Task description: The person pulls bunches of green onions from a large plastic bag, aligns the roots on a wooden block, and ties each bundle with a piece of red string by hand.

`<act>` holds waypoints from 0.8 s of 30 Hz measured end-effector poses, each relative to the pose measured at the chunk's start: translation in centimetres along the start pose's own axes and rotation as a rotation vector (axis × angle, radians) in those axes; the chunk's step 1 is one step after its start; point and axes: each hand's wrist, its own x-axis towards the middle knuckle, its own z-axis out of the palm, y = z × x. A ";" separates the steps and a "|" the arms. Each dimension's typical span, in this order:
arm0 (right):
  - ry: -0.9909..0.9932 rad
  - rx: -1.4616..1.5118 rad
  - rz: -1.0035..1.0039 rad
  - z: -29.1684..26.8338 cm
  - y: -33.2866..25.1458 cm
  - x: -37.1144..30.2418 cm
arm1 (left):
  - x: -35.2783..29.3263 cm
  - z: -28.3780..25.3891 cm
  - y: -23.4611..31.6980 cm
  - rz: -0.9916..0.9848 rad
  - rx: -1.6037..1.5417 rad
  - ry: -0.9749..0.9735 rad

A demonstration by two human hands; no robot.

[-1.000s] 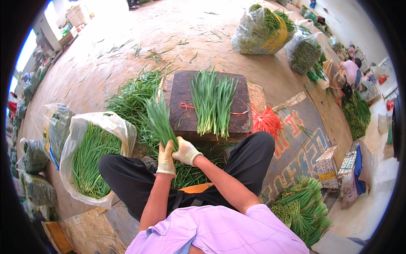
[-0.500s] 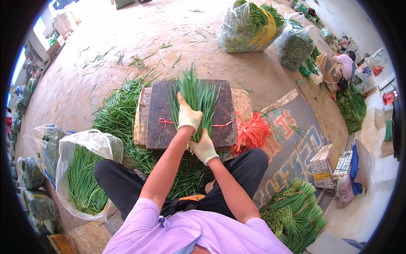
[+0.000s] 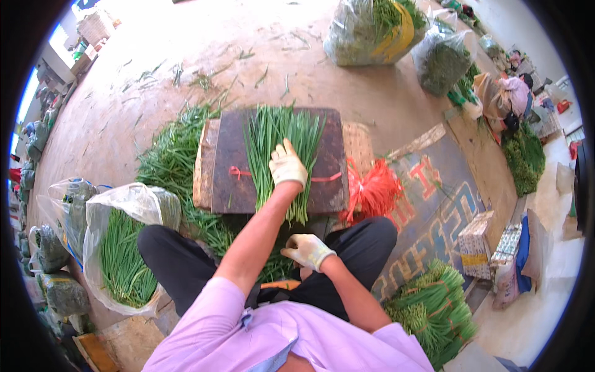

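Observation:
A loose bunch of long green chives (image 3: 257, 146) lies along a dark brown board (image 3: 229, 142), with its stem ends over the near edge. My left hand (image 3: 288, 166), in a pale work glove, rests on top of the bunch with fingers stretched out. Beneath the chives runs a thin red plastic strip (image 3: 325, 178) with a knotted loop at its left end. My right hand (image 3: 308, 251), also gloved, is over my lap, just short of the stem ends and apart from them. Its fingers curl inward; whatever they hold, if anything, is hidden.
Red strips (image 3: 378, 186) lie bunched at the board's right. Loose greens (image 3: 176, 149) pile at its left, near an open plastic bag of chives (image 3: 124, 260). Tied bundles (image 3: 434, 310) sit by my right knee. Large filled bags (image 3: 369, 37) and another person (image 3: 515, 93) are farther off.
The chives in my hands have gone down onto the board with the rest. My left hand has opened and lies on them; my right hand has let go and drawn back toward me.

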 end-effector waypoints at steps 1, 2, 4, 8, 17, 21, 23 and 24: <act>-0.077 -0.072 -0.063 0.6 0.4 -0.2 | 0.1 -0.3 0.1 0.005 -0.036 -0.021; -0.210 -0.151 -0.087 -0.4 -1.3 -1.3 | -0.3 -1.1 0.7 0.013 -0.017 -0.099; -0.413 -0.254 -0.145 0.4 -0.9 -0.4 | 0.0 -2.6 1.7 0.036 0.030 -0.168; -0.245 -0.381 -0.193 -0.6 0.6 5.4 | -0.7 -3.2 1.9 0.072 0.081 -0.192; -0.487 -0.291 -0.216 -1.4 1.5 2.4 | -2.9 -6.2 1.1 0.148 -0.051 -0.155; -0.299 -0.401 -0.380 0.4 2.1 5.7 | -5.2 -7.6 -2.7 0.283 -0.209 0.155; -0.064 -0.549 -0.334 -0.5 -0.7 5.9 | -7.6 -8.0 -6.3 0.359 -0.313 0.259; -0.043 -0.405 -0.523 -1.1 1.8 6.4 | -8.9 -9.4 -6.6 0.344 -0.426 0.234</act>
